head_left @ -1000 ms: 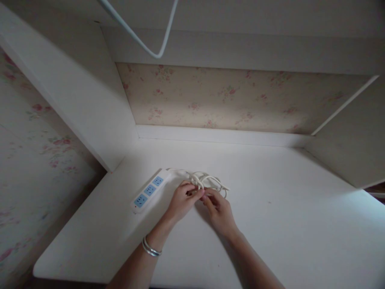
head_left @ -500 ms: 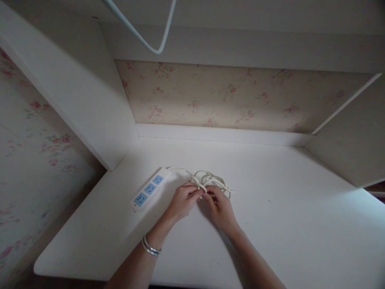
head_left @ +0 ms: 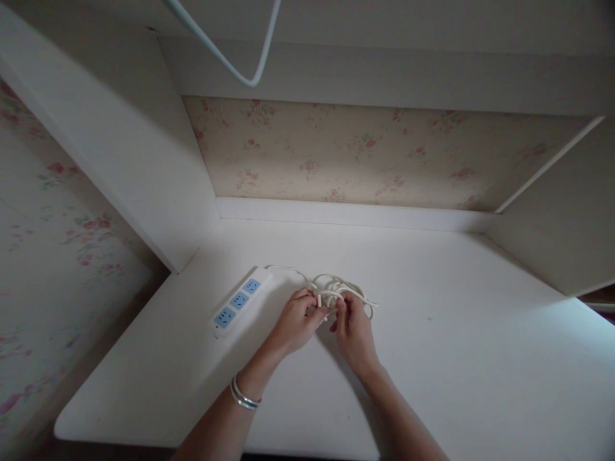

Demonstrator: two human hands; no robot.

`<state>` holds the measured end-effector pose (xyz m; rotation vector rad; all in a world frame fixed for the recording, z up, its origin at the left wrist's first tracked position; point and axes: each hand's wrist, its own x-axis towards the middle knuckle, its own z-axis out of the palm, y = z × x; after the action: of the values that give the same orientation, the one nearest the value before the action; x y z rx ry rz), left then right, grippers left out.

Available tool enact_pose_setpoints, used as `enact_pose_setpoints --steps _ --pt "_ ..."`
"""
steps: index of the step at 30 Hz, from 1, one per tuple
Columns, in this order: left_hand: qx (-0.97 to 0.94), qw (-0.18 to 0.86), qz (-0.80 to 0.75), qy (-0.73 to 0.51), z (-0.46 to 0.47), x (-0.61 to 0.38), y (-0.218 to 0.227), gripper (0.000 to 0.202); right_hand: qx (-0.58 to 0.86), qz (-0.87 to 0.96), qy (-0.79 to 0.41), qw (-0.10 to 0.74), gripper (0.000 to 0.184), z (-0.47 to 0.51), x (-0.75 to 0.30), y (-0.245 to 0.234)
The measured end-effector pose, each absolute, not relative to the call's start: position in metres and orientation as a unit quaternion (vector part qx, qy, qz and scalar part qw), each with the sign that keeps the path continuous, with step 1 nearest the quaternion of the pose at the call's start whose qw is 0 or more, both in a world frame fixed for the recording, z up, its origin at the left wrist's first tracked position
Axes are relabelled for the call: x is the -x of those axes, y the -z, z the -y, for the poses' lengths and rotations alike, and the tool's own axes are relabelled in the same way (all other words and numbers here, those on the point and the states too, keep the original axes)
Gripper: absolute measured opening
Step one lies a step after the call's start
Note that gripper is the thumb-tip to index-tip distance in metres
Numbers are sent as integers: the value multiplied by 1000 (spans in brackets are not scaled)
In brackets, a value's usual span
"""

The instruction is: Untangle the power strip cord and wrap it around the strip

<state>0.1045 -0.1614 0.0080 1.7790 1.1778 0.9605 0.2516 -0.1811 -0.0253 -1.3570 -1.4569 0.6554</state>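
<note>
1. The cord lies in a loose white tangle of loops on the desk, left of its middle, just beyond the fingertips of both hands.
2. The near edge of the tangle is gathered up between the two hands; the far loops spread flat on the desk toward the back and to the right.
3. The left hand comes in from the lower left with its fingers curled and closed on the near left part of the cord, thumb side toward the other hand.
4. The right hand sits just beside it, back of the hand up, fingers pinched on a strand at the near middle of the tangle.
5. The fingertips of the two hands nearly meet over the cord; whether they touch each other is too small to tell.
6. One strand runs from the tangle to the left, into the far end of the strip.
7. The strip is white with three blue sockets, lies slantwise on the desk, and sits just left of the left hand, not touched by it.
8. A bangle circles the left wrist.
9. A white panel bounds the desk on the left, and floral wallpaper covers the wall behind.
10. A pale cable hangs in a loop at the top.
</note>
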Motion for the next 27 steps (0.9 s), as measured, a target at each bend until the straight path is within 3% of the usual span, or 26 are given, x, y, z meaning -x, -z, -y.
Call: enact_pose_setpoints --steps 5,9,12,16,23,27 --pt "-711 355 -465 -390 165 -107 -9 17 573 591 -228 520 21 180 -249 29" --pt "-700 389 -452 -393 165 -109 -8 17 598 584 -199 511 23 180 -250 25" --pt "-700 402 -441 -391 163 -108 -8 20 587 580 -260 502 24 179 -255 18" --pt "-710 375 -445 -395 162 -105 -10 26 539 623 -370 430 25 178 -262 10" --pt "-719 318 -473 -398 161 -104 -5 26 547 668 -310 398 27 181 -258 6" --pt "-740 301 -463 -384 165 -105 -8 18 563 600 -354 445 28 181 -257 8"
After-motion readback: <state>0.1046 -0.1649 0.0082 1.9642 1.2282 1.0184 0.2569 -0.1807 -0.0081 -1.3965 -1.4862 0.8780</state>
